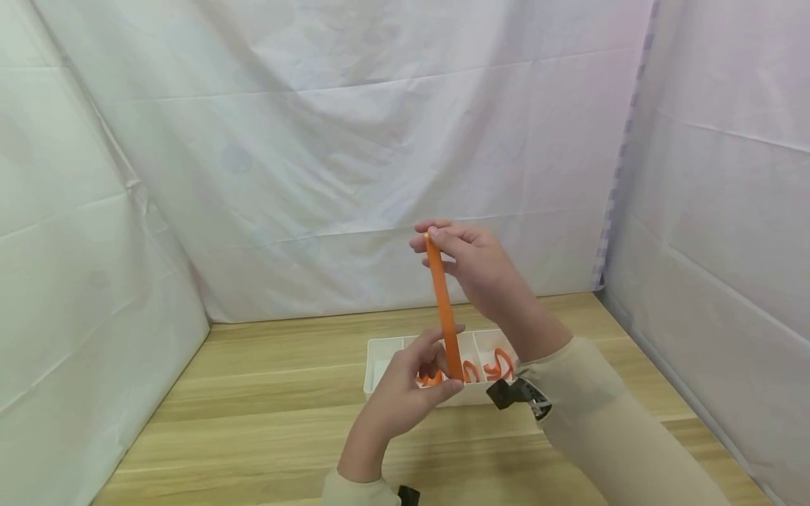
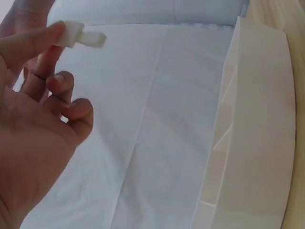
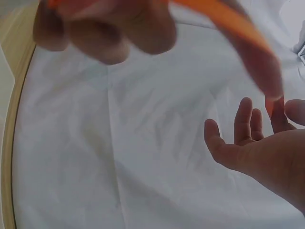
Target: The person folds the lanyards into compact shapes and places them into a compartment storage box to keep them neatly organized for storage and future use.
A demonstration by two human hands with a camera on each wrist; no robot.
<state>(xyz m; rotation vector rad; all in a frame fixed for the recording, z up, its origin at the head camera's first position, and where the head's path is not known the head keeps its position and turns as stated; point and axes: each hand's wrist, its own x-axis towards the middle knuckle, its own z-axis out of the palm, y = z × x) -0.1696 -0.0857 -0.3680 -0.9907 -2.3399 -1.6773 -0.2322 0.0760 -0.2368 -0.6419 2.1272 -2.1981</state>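
A long orange strip (image 1: 444, 309) stands nearly upright between my two hands in the head view. My right hand (image 1: 484, 267) pinches its top end between thumb and fingers. Lower down, my left hand (image 1: 405, 390) pinches the bottom end. In the left wrist view, the left hand (image 2: 43, 105) pinches a small pale piece with a narrow tab (image 2: 81, 36); whether it belongs to the strip I cannot tell. The right wrist view shows the orange strip (image 3: 233, 24) close up and blurred, with the left hand (image 3: 267, 148) at its far end.
Behind and below the hands, a white divided box (image 1: 383, 346) sits on the wooden table (image 1: 278, 393). Curved orange pieces (image 1: 503, 362) lie in several compartments, partly hidden by the left hand. White cloth (image 1: 354, 154) hangs at the back and both sides.
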